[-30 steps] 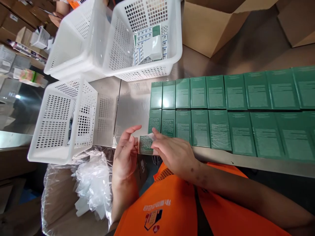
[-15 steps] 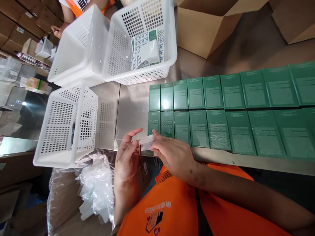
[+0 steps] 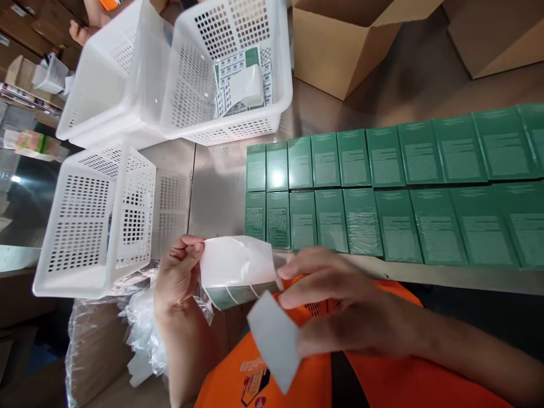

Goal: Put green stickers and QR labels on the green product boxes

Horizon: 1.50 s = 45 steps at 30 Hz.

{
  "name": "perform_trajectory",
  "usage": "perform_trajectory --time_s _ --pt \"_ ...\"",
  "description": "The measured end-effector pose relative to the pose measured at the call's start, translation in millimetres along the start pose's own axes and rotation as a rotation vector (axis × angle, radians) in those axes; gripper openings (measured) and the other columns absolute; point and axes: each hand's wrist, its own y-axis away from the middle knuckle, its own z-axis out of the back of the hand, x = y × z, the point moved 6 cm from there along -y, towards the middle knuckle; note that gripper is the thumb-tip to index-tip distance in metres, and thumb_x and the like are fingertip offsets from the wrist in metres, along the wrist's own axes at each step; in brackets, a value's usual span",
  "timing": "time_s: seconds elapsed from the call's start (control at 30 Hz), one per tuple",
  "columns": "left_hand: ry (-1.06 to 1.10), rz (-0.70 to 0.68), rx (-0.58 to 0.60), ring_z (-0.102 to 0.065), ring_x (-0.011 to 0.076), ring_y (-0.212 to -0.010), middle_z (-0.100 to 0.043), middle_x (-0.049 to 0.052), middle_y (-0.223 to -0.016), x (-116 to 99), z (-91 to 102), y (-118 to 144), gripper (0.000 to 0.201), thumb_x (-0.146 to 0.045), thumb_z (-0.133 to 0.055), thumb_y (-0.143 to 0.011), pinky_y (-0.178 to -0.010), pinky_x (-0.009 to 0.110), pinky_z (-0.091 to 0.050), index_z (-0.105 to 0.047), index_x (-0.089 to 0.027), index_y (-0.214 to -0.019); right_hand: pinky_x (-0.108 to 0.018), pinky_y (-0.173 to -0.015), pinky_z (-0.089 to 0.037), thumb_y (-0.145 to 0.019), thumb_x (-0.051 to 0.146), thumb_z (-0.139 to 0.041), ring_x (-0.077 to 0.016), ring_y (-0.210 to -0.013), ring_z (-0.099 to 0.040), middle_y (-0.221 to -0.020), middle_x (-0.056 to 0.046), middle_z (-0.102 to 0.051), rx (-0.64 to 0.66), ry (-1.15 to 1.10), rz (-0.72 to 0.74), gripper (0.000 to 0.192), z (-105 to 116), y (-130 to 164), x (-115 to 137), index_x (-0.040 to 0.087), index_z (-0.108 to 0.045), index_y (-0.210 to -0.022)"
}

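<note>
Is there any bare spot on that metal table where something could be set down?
Yes: the steel table is bare between the near white basket and the green boxes, below the sticker basket. More bare steel lies between the boxes and the cardboard carton. The right side is crowded.

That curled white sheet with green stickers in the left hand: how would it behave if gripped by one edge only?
The white sticker sheet already curls over while the left hand pinches one end, so it is probably floppy and would droop. It looks thin and light. Its glossy surface suggests it may slip between fingers. The right hand holds a small grey rectangular label, which looks flatter.
</note>
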Motion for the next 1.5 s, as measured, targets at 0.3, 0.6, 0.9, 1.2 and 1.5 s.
perform_trajectory --time_s 0.3,0.6,0.9,1.2,1.5 --pt "-0.297 0.105 0.519 -0.03 0.0078 -0.03 -0.039 -0.007 -0.036 10.6 -84.3 20.9 0.017 -0.034 -0.065 -0.08 -0.034 0.02 -0.018 -0.069 -0.019 -0.073 -0.028 -0.053 -0.046 -0.079 0.041 -0.076 -0.0146 -0.06 -0.06 -0.071 0.0 -0.071 -0.337 0.0 -0.816 0.018 71.2 14.9 -84.4 0.024 -0.075 -0.076" --pt "-0.73 -0.08 0.688 -0.047 0.0122 -0.044 -0.056 -0.004 -0.048 35.6 -135.1 41.1 0.031 -0.043 -0.052 -0.095 -0.047 0.023 -0.031 -0.057 -0.021 -0.075 -0.027 -0.06 -0.044 -0.079 0.036 -0.074 -0.0122 -0.062 -0.06 -0.067 0.002 -0.07 -0.212 0.019 -0.817 0.014 53.0 7.2 -112.5 0.022 -0.077 -0.077" --pt "-0.882 -0.059 0.633 -0.049 0.0149 -0.048 -0.053 -0.003 -0.049 46.9 -146.3 38.4 0.031 -0.035 -0.05 -0.092 -0.053 0.027 -0.029 -0.052 -0.022 -0.064 -0.028 -0.063 -0.044 -0.083 0.029 -0.075 -0.0127 -0.065 -0.059 -0.077 0.0 -0.067 -0.162 0.375 -0.827 0.011 45.8 11.1 -123.5 0.022 -0.076 -0.074" --pt "-0.884 -0.031 0.607 -0.046 0.0146 -0.049 -0.052 -0.003 -0.047 47.5 -149.3 33.4 0.031 -0.031 -0.052 -0.086 -0.054 0.027 -0.028 -0.049 -0.022 -0.057 -0.03 -0.061 -0.041 -0.085 0.029 -0.074 -0.0137 -0.068 -0.059 -0.079 0.0 -0.065 -0.127 0.447 -0.852 0.013 42.5 10.9 -124.0 0.021 -0.074 -0.075" --pt "-1.081 -0.106 0.627 -0.037 0.015 -0.047 -0.041 -0.003 -0.046 37.7 -156.5 32.5 0.036 -0.029 -0.053 -0.085 -0.053 0.029 -0.021 -0.042 -0.022 -0.051 -0.032 -0.058 -0.042 -0.076 0.032 -0.08 -0.0163 -0.062 -0.058 -0.093 -0.003 -0.066 -0.235 0.537 -0.883 0.027 42.9 16.0 -122.1 0.021 -0.064 -0.094"
